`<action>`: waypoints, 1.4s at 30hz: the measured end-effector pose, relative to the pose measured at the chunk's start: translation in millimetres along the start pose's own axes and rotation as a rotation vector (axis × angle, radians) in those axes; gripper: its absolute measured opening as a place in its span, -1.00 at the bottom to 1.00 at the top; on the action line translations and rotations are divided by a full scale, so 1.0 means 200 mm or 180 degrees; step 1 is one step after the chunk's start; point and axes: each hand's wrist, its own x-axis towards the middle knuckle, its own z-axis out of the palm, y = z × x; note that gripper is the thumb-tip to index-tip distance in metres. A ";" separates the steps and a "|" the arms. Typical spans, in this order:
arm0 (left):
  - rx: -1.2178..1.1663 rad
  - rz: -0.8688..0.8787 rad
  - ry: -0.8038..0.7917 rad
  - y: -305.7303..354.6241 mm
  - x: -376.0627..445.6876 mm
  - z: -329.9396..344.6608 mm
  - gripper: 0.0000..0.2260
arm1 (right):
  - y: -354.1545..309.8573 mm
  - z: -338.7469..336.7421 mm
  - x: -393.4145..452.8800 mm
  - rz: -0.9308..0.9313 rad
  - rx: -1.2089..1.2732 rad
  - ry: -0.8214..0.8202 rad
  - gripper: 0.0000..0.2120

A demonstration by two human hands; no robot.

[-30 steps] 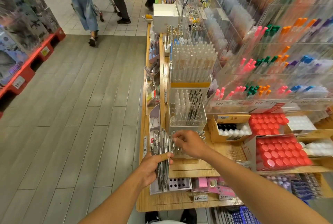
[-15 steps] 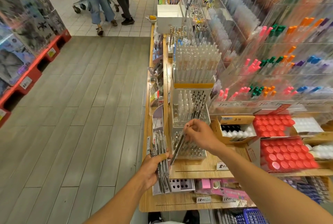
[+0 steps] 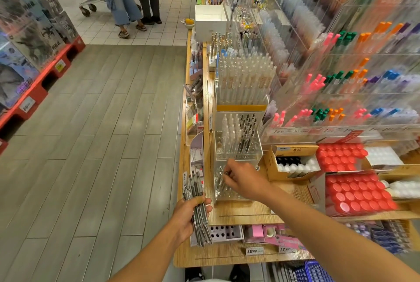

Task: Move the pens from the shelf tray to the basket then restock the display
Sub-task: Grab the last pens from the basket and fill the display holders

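— What did we just do with our right hand (image 3: 242, 179)?

— Half a second ago it was lifting one pen up out of the clear tray (image 3: 236, 181) on the shelf. Now it is back down at the front of that tray, with its fingers bent at the tops of the pens (image 3: 223, 183) there. We think it is pinching the next one, but the picture is too blurry to be sure.

— And our left hand (image 3: 189, 214)?

— It is wrapped tight around a fat bunch of pens (image 3: 197, 209), held just beside the tray, at the edge of the counter (image 3: 250, 213). The bunch was there a second ago too.

— So where did the lifted pen go?

— We guess it joined the bunch. We cannot count them.

— Are we nearly done?

— Not yet. Some pens are left in the tray. The blue basket (image 3: 314, 272) is down low by our feet, and nothing has gone into it that we can see.
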 end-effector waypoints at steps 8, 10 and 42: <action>0.0106 -0.0015 -0.0105 0.00 0.00 0.00 -0.60 | -0.03 0.01 0.02 -0.0145 -0.0372 -0.0003 -0.92; 0.0123 -0.0027 -0.0153 0.01 -0.01 0.00 -0.55 | -0.04 0.02 0.03 -0.0296 -0.0602 0.0028 -0.93; 0.0371 -0.0016 -0.0741 0.00 -0.06 0.14 -0.63 | 0.03 -0.14 -0.12 0.1445 0.2495 0.0086 -0.93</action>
